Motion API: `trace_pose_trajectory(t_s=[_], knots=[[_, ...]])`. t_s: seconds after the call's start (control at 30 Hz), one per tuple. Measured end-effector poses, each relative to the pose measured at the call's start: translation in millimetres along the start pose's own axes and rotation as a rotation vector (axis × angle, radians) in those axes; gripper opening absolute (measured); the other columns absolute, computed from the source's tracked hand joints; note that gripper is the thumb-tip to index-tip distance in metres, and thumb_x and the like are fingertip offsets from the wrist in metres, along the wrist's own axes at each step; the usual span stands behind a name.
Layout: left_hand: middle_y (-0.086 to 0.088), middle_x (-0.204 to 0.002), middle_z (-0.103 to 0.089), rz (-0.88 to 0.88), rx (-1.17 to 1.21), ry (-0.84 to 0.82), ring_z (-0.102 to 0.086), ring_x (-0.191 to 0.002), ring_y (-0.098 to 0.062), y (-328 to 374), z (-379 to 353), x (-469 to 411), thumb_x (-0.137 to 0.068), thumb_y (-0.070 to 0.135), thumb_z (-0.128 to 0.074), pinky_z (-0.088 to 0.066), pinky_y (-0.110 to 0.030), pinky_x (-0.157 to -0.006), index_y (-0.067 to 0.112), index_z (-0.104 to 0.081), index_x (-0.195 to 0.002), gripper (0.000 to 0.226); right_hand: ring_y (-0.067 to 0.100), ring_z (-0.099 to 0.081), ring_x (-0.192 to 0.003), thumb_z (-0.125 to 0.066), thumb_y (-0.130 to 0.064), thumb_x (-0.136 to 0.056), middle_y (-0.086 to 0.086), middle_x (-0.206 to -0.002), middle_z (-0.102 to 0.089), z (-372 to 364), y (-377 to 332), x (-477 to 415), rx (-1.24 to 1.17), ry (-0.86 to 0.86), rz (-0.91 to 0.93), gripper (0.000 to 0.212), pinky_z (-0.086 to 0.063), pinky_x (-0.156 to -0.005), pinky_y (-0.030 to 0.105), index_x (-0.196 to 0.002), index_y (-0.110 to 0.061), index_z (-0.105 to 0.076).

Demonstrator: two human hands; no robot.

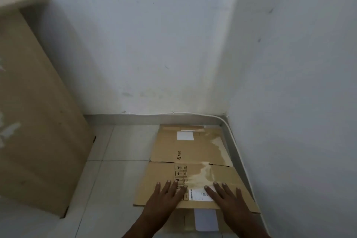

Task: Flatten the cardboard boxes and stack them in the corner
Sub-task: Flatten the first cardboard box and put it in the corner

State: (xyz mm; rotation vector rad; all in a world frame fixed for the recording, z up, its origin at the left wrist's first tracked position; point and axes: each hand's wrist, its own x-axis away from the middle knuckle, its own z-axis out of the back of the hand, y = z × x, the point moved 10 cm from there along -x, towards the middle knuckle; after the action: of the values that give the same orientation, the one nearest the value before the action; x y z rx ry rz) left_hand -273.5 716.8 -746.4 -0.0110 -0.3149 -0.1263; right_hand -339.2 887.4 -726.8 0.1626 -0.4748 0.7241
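A flattened cardboard box lay on the tiled floor in the corner of a white-walled room, its long right edge close beside the grey skirting of the right-hand wall and its far end just short of the back wall; a crease ran across its middle, and pale torn patches of tape residue marked its right half. The person's left hand and right hand both rested palm-down on the near half of the box, fingers straight and spread, pressing the board and gripping nothing; the right hand partly covered a white shipping label, while the left hand's fingertips lay over a column of printed handling symbols. A second white label sat near the box's far end; a further sheet of cardboard, bearing a white sticker, showed from under the near edge, between the two forearms. A thin white cable ran along the top of the skirting; to the left, well apart from the flattened box, a large upright carton stood on the floor.
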Motion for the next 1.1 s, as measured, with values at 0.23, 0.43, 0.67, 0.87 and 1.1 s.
trace_pose_trajectory(t_s=[0.23,0.43,0.67,0.87,1.1], knots=[[-0.015,-0.163,-0.019,0.045,0.098,-0.025,-0.026,-0.147,-0.04,2,-93,-51,-0.081,0.01,-0.075,-0.026,-0.064,-0.112,0.027,-0.013,-0.158,0.101,0.032,0.011,-0.15,-0.041,0.001,-0.097,0.002,-0.164,0.014,-87,25,-65,-0.025,0.01,0.012,0.091,-0.003,-0.116,0.061,-0.139,-0.046,0.025],[0.001,-0.164,0.02,0.068,0.199,-0.146,0.014,-0.15,-0.035,13,-147,-70,-0.1,0.016,-0.05,-0.002,-0.072,-0.114,0.044,0.026,-0.146,0.093,0.027,0.02,-0.148,-0.042,-0.003,-0.097,-0.004,-0.163,0.019,-144,47,-88,-0.104,-0.081,0.016,0.091,0.002,-0.115,0.063,-0.146,-0.051,0.018],[0.006,-0.163,0.022,0.112,0.316,-0.286,0.019,-0.149,-0.034,13,-181,-77,-0.097,0.035,-0.057,-0.005,-0.075,-0.111,0.05,0.025,-0.143,0.095,0.029,0.022,-0.148,-0.06,-0.014,-0.092,-0.007,-0.16,0.026,-181,44,-100,-0.176,-0.202,0.004,0.102,-0.002,-0.114,0.065,-0.148,-0.048,0.018],[0.006,-0.164,0.021,0.158,0.375,-0.368,0.019,-0.149,-0.038,12,-204,-73,-0.099,0.032,-0.056,-0.017,-0.075,-0.111,0.044,0.008,-0.154,0.086,0.034,0.022,-0.147,-0.05,-0.001,-0.095,-0.004,-0.16,0.028,-199,35,-105,-0.225,-0.243,-0.016,0.095,-0.011,-0.114,0.065,-0.15,-0.045,0.013],[0.004,-0.164,0.021,0.153,0.363,-0.396,0.019,-0.148,-0.039,13,-204,-74,-0.099,0.03,-0.056,-0.017,-0.076,-0.109,0.043,0.007,-0.154,0.085,0.034,0.023,-0.146,-0.055,-0.006,-0.094,-0.004,-0.16,0.027,-203,38,-109,-0.219,-0.266,-0.023,0.097,-0.008,-0.114,0.067,-0.15,-0.047,0.013]])
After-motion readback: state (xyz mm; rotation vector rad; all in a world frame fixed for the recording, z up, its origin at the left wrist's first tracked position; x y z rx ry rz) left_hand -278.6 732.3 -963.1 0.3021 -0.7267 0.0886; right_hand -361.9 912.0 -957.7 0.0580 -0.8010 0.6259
